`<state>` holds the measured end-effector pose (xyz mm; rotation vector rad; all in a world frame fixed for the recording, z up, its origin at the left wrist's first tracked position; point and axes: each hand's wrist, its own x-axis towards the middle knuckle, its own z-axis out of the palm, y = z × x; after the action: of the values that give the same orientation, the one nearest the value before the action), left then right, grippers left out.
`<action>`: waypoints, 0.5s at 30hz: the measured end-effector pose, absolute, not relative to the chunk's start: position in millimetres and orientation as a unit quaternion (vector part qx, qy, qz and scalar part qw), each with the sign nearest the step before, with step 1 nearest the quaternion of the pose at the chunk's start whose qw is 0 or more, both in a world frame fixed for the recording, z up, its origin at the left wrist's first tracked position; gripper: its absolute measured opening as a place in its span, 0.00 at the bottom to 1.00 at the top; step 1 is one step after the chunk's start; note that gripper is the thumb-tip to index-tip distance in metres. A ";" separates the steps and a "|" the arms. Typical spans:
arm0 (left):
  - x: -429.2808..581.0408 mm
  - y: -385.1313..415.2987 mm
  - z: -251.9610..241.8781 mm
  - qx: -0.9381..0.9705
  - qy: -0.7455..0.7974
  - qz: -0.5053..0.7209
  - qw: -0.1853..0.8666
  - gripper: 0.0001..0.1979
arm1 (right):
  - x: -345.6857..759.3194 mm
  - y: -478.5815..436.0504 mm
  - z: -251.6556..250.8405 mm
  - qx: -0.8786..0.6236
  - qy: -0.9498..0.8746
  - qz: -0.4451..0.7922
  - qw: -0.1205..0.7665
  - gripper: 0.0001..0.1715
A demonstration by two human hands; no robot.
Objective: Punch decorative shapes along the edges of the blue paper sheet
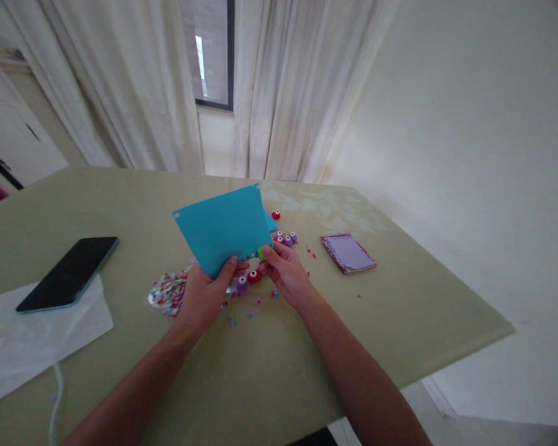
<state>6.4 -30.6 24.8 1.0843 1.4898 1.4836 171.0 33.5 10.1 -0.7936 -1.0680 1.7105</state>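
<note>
A blue sheet of card (221, 226) is held up over the table, tilted, with small cut-outs at its two upper corners. My left hand (209, 285) pinches its lower left edge, thumb on the near face. My right hand (283, 269) grips a small green craft punch (261, 253) at the card's lower right corner. Specks of colour run along the lower edge between the hands. Below the card lie a red punch (254, 277) and a purple punch (242, 283). Fingers behind the card are partly hidden.
Several purple and red punches (292, 237) sit behind my right hand, one red punch (276, 215) farther back. Left are a bag of colourful confetti (167, 294) and a black phone (69, 272) on white paper (88, 325). Right lies a stack of cards (348, 253); paper bits are scattered about.
</note>
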 end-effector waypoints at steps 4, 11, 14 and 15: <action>6.7 -30.7 23.0 0.428 0.575 0.585 0.378 0.16 | 170.9 33.2 10.1 -0.326 -0.437 0.695 0.469 0.29; 5.8 -30.4 19.5 0.436 0.571 0.584 0.379 0.18 | 169.9 31.5 11.1 -0.324 -0.442 0.692 0.470 0.29; 6.2 -29.7 18.6 0.434 0.568 0.585 0.383 0.18 | 169.6 31.3 11.5 -0.326 -0.442 0.689 0.473 0.29; 6.5 -29.6 18.6 0.433 0.568 0.585 0.385 0.18 | 169.6 31.3 11.5 -0.327 -0.440 0.689 0.474 0.30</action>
<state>6.5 -29.6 18.6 1.1024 1.4477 1.4897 169.6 31.3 11.5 -0.7991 -1.0764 1.6850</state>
